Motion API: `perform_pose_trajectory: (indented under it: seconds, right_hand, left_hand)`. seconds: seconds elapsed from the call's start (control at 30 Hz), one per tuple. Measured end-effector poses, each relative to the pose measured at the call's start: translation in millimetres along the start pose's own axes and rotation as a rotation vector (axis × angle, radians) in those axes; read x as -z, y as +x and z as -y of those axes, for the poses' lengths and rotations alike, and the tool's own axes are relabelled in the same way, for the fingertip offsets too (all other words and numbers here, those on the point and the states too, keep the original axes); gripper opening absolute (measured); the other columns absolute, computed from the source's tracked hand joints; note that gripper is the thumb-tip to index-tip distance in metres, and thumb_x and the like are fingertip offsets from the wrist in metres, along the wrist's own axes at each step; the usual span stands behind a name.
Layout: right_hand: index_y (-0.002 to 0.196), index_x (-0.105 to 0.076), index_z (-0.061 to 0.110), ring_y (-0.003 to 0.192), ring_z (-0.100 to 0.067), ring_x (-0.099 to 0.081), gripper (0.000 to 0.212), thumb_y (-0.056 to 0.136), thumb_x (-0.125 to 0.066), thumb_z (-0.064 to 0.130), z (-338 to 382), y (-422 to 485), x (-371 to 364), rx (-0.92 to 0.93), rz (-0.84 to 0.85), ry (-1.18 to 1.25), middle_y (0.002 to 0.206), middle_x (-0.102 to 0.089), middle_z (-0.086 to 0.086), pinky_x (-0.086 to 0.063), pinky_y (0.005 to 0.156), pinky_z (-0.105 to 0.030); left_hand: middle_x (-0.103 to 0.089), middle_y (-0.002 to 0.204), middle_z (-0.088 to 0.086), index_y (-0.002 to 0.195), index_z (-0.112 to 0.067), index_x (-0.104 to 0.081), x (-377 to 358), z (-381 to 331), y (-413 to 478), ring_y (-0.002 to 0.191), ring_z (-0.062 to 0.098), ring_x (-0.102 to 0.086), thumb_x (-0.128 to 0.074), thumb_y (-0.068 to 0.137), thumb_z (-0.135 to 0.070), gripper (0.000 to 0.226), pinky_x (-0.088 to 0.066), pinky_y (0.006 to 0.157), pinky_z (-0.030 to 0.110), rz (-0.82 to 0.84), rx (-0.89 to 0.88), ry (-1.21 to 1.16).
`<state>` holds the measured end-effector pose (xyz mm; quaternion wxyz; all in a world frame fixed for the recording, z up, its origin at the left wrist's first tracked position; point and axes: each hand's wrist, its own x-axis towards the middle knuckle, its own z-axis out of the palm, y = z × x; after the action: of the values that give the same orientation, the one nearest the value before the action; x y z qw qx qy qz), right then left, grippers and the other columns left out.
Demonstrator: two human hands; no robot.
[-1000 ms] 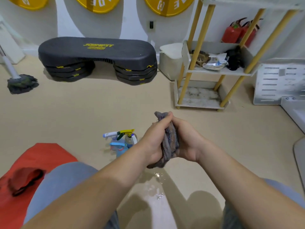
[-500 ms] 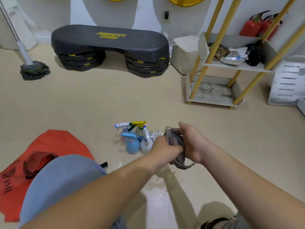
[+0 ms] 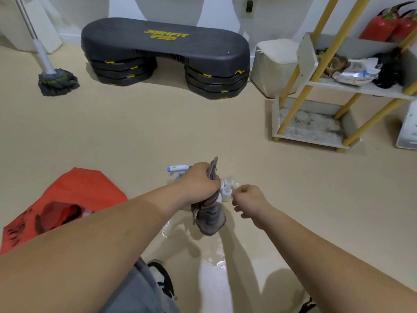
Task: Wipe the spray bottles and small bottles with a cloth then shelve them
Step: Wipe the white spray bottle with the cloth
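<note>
My left hand [image 3: 198, 184] grips a grey striped cloth [image 3: 209, 219], which hangs down in a bunch over the floor. Behind that hand stand the spray bottles; only one white and blue trigger head [image 3: 178, 168] shows. Several small white bottles [image 3: 226, 190] stand on the floor between my hands. My right hand [image 3: 248, 199] is off the cloth, with curled fingers right beside the small bottles. Whether it holds one is not visible. The yellow-legged shelf rack [image 3: 316, 129] stands at the far right, its bottom tray bare.
A red bag [image 3: 67, 199] lies on the floor at the left. A wet patch [image 3: 214, 263] shines below the cloth. A black step platform [image 3: 167, 53], a mop [image 3: 57, 81] and a white bin [image 3: 275, 64] line the back wall. Red extinguishers [image 3: 390, 26] stand behind the rack.
My right hand has let go of the cloth and moved right, next to the small bottles. My left hand alone now holds the cloth, which hangs longer. The view has tilted down and closer.
</note>
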<state>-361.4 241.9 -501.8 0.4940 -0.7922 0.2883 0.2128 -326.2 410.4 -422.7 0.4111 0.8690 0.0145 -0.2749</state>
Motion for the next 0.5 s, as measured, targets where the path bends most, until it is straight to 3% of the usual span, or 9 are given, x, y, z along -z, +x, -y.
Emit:
perform_pose_trajectory:
  seconds: [0.1,0.2,0.27,0.37,0.5]
  right_hand:
    - [0.082,-0.054,0.017,0.070,-0.023,-0.043,0.007,0.087,-0.054,0.011,-5.8,24.2,-18.2,0.012,0.005,-0.043,0.079,-0.051,-0.008,-0.034,0.062,-0.033]
    - [0.087,-0.054,0.020,0.072,-0.021,-0.050,0.021,0.082,-0.074,0.025,-10.9,44.8,-37.6,0.019,0.032,-0.072,0.083,-0.058,-0.003,-0.040,0.066,-0.030]
    - [0.088,-0.056,0.021,0.077,-0.019,-0.055,0.028,0.082,-0.076,0.039,-13.9,57.0,-49.0,0.023,0.007,-0.133,0.087,-0.060,0.002,-0.043,0.069,-0.031]
    - [0.074,-0.051,0.023,0.072,-0.019,-0.055,0.040,0.087,-0.062,0.060,-15.0,67.8,-56.2,0.051,-0.054,-0.367,0.073,-0.056,0.006,-0.042,0.065,-0.031]
    - [0.108,-0.062,0.033,0.096,-0.024,-0.066,0.031,0.092,-0.057,0.059,-18.0,77.6,-63.0,0.154,-0.119,-0.469,0.095,-0.068,0.005,-0.044,0.074,-0.032]
  left_hand:
    - [-0.063,0.092,0.006,0.108,-0.005,-0.060,-1.8,7.9,14.9,0.085,0.023,-0.061,-0.064,0.092,-0.030,0.029,-0.056,0.084,0.040,0.095,-0.042,0.183]
    - [-0.067,0.109,0.012,0.112,-0.009,-0.059,-4.8,12.6,26.6,0.096,0.026,-0.064,-0.061,0.098,-0.027,0.022,-0.055,0.093,0.043,0.144,-0.026,0.269]
    - [-0.066,0.111,0.013,0.113,-0.010,-0.059,-3.7,16.9,36.2,0.093,0.024,-0.063,-0.056,0.100,-0.022,0.019,-0.056,0.090,0.042,0.146,-0.004,0.272]
    - [-0.064,0.102,0.011,0.105,-0.009,-0.058,-2.7,22.5,49.5,0.086,0.023,-0.059,-0.052,0.101,-0.022,0.015,-0.051,0.076,0.035,0.180,0.003,0.339]
    - [-0.052,0.086,0.003,0.096,-0.013,-0.054,-4.9,24.3,60.0,0.075,0.018,-0.049,-0.050,0.100,-0.016,0.006,-0.039,0.063,0.029,0.220,0.009,0.447]
